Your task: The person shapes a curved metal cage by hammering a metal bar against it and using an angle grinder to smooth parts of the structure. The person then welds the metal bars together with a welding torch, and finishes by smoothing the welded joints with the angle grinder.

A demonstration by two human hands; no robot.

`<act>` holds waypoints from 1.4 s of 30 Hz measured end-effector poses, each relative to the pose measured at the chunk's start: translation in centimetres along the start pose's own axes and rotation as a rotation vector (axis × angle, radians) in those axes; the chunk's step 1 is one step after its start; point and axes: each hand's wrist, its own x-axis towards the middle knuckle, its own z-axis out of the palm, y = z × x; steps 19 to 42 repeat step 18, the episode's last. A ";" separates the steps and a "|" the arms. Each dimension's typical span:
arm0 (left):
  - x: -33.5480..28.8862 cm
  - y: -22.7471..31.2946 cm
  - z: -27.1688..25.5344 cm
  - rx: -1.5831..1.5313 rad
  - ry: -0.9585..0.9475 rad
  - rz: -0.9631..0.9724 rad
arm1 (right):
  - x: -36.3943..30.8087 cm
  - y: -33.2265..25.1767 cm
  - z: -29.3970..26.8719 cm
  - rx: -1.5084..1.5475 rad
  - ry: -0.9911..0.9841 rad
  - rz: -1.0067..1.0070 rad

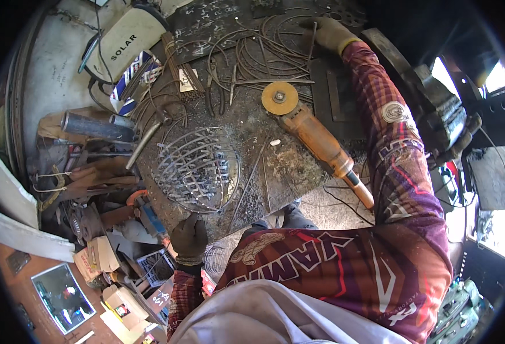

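Observation:
A round frame of bent metal rods and strips [198, 166] lies on the dark, scarred metal worktable [287, 172]. My left hand [190, 238], in a dark work glove, is at its near rim, with the fingers bunched together against the rim. My right arm stretches to the far right of the table. There my right hand [332, 35], in a tan glove, is beside a thin metal rod [312, 46] and coils of rod [269, 43]; its fingertips are dark and partly hidden. An orange angle grinder [315, 137] with a yellowish disc lies between my arms.
A hammer [149, 140] lies left of the frame, with pliers [214, 89] and a bundle of rods [178, 66] beyond. A blue grinder [149, 215] sits at the left edge. The orange grinder's cable [344, 200] hangs off the near edge. Cluttered boxes [123, 309] stand lower left.

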 end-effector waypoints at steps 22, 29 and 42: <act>-0.5 -0.9 0.2 0.016 -0.131 -0.087 | 3.5 -2.1 2.8 -0.090 -0.409 -0.107; -0.5 -0.9 0.2 0.016 -0.131 -0.087 | 3.5 -2.1 2.8 -0.090 -0.409 -0.107; -0.5 -0.9 0.2 0.016 -0.131 -0.087 | 3.5 -2.1 2.8 -0.090 -0.409 -0.107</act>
